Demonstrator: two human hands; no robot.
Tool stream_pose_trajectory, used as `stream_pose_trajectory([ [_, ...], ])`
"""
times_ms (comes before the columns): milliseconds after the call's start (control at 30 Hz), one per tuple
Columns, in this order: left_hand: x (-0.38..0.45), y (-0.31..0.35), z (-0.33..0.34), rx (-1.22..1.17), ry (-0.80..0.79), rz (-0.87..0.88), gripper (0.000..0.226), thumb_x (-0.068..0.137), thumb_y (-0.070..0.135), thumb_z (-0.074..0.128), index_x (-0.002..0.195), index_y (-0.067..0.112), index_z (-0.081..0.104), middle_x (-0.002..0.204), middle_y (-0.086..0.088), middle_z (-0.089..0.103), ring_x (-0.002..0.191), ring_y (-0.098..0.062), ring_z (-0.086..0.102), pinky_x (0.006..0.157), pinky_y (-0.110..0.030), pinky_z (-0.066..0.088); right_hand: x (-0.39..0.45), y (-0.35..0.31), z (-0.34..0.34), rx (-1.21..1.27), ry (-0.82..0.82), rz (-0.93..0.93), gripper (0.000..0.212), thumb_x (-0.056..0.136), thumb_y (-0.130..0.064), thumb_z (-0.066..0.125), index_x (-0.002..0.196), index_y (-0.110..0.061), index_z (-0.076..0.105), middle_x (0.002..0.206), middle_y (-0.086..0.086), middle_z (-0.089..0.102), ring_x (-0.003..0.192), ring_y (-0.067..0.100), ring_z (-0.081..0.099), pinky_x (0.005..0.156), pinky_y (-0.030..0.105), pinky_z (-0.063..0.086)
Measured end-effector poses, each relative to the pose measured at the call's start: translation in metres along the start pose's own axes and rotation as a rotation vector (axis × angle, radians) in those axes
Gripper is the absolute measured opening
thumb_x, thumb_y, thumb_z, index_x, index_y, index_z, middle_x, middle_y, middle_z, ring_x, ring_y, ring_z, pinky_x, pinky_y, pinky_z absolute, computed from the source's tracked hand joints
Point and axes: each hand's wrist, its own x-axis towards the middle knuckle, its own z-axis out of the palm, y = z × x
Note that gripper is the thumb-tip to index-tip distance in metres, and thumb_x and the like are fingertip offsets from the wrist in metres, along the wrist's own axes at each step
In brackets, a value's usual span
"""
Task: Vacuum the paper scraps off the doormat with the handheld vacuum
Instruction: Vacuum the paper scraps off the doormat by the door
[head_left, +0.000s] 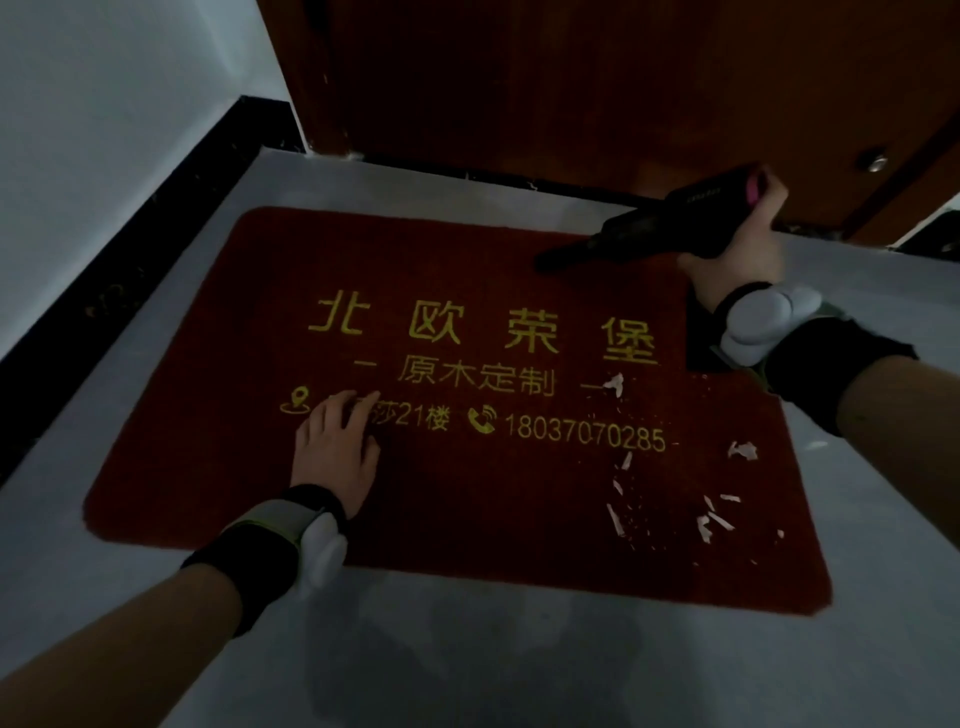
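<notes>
A dark red doormat (467, 499) with yellow lettering lies on the pale floor before a door. My right hand (737, 244) grips a black handheld vacuum (670, 223) over the mat's far right part, its nozzle pointing left and down near the mat. My left hand (335, 449) rests flat on the mat's left part, fingers straight, covering some lettering. Several white paper scraps (711, 519) lie on the mat's near right area, with one scrap (615, 383) by the lettering and another (743, 449) near the right edge.
A brown wooden door (571, 88) stands just behind the mat. A white wall (104, 156) with a black skirting strip (140, 260) runs along the left. Pale grey floor (467, 665) surrounds the mat. The scene is dim.
</notes>
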Motion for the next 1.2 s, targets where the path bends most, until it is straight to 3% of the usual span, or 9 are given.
stream_pose_trajectory([
  [300, 0.015, -0.007, -0.007, 0.070, -0.038, -0.010, 0.050, 0.096, 0.028, 0.042, 0.144, 0.025, 0.031, 0.145, -0.004, 0.029, 0.132, -0.027, 0.028, 0.107, -0.042, 0.027, 0.018, -0.009, -0.006, -0.021, -0.028, -0.008, 0.083, 0.085, -0.016, 0.067, 0.147, -0.018, 0.011, 0.128, 0.015, 0.054, 0.105, 0.033, 0.059, 0.074, 0.035, 0.047],
  [433, 0.039, 0.007, -0.051, 0.101, -0.418, -0.033, 0.047, 0.098, 0.030, 0.040, 0.143, 0.024, 0.030, 0.143, -0.006, 0.027, 0.129, -0.028, 0.031, 0.103, -0.037, 0.035, 0.027, -0.045, -0.005, -0.115, -0.039, -0.008, 0.088, 0.082, -0.028, 0.070, 0.147, -0.021, 0.011, 0.117, 0.019, 0.059, 0.096, 0.037, 0.062, 0.071, 0.041, 0.049],
  [567, 0.059, 0.045, -0.108, 0.285, -0.767, 0.046, 0.044, 0.102, 0.028, 0.034, 0.145, 0.019, 0.030, 0.149, -0.010, 0.028, 0.133, -0.028, 0.035, 0.105, -0.032, 0.035, 0.010, -0.067, -0.005, -0.229, -0.170, -0.116, 0.105, 0.081, -0.019, 0.070, 0.150, -0.027, -0.008, 0.098, 0.016, 0.064, 0.076, 0.034, 0.063, 0.066, 0.044, 0.055],
  [700, 0.067, 0.073, -0.164, 0.079, -0.661, 0.032, 0.041, 0.099, 0.028, 0.039, 0.139, 0.018, 0.041, 0.144, -0.007, 0.041, 0.126, -0.025, 0.045, 0.100, -0.030, 0.041, -0.025, -0.099, -0.016, -0.310, -0.300, -0.160, 0.119, 0.078, -0.012, 0.073, 0.146, -0.033, -0.023, 0.080, 0.010, 0.063, 0.063, 0.027, 0.060, 0.060, 0.038, 0.053],
  [867, 0.047, 0.108, -0.198, -0.318, -0.506, -0.011, 0.038, 0.096, 0.027, 0.043, 0.133, 0.018, 0.048, 0.132, -0.008, 0.052, 0.111, -0.025, 0.055, 0.090, -0.030, 0.047, -0.080, -0.113, -0.021, -0.342, -0.337, -0.097, 0.120, 0.079, -0.018, 0.071, 0.139, -0.039, -0.031, 0.095, 0.012, 0.063, 0.070, 0.023, 0.058, 0.061, 0.031, 0.046],
  [967, 0.029, 0.120, -0.194, -0.480, -0.441, -0.060, 0.036, 0.096, 0.028, 0.043, 0.130, 0.019, 0.049, 0.128, -0.007, 0.055, 0.108, -0.024, 0.055, 0.092, -0.033, 0.047, -0.108, -0.106, -0.024, -0.376, -0.371, -0.085, 0.117, 0.081, -0.020, 0.068, 0.131, -0.046, -0.035, 0.099, 0.011, 0.061, 0.067, 0.021, 0.055, 0.059, 0.031, 0.047],
  [1067, 0.024, 0.125, -0.170, -0.572, -0.442, -0.132, 0.036, 0.096, 0.030, 0.043, 0.130, 0.017, 0.048, 0.120, -0.008, 0.059, 0.099, -0.024, 0.059, 0.082, -0.030, 0.048, -0.117, -0.103, -0.020, -0.354, -0.341, -0.079, 0.115, 0.083, -0.018, 0.066, 0.131, -0.049, -0.034, 0.104, 0.009, 0.058, 0.067, 0.020, 0.056, 0.059, 0.030, 0.047],
  [1133, 0.027, 0.124, -0.155, -0.551, -0.460, -0.183, 0.037, 0.097, 0.032, 0.041, 0.129, 0.016, 0.048, 0.120, -0.009, 0.058, 0.099, -0.027, 0.059, 0.078, -0.030, 0.048, -0.116, -0.103, -0.019, -0.339, -0.319, -0.115, 0.117, 0.082, -0.017, 0.067, 0.130, -0.050, -0.033, 0.107, 0.009, 0.058, 0.070, 0.022, 0.059, 0.061, 0.031, 0.050],
  [1200, 0.030, 0.127, -0.121, -0.499, -0.499, -0.224, 0.037, 0.097, 0.033, 0.040, 0.128, 0.015, 0.049, 0.123, -0.009, 0.057, 0.103, -0.028, 0.057, 0.085, -0.031, 0.049, -0.109, -0.089, -0.019, -0.342, -0.331, -0.149, 0.118, 0.081, -0.015, 0.068, 0.130, -0.051, -0.034, 0.109, 0.009, 0.058, 0.073, 0.023, 0.060, 0.063, 0.033, 0.052],
])
